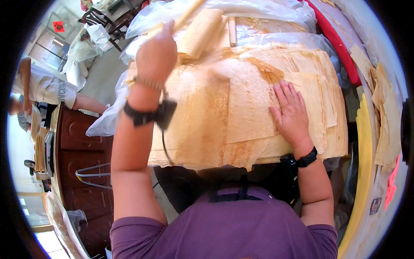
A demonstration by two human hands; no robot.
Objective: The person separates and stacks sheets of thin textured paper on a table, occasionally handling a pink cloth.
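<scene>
A stack of broad, thin tan sheets [248, 108] with brown stains and ragged edges lies in front of me. Pressed flat on its right side is my right hand [293, 114], open with the fingers spread a little. My left hand [157, 54] is raised over the far left of the stack, blurred by motion and closed. It appears to grip a pale stick [189, 14] that slants up to the right; the grip itself is partly hidden. A darker brown patch [269, 71] lies on the top sheet, near my right fingertips.
Rolled tan sheets [202, 32] lie beyond the stack, over clear plastic film [276, 11]. A dark red wooden cabinet [82, 168] stands left, where a person in white shorts [47, 88] is nearby. A yellow strip [362, 168] and loose sheets [385, 116] border the right.
</scene>
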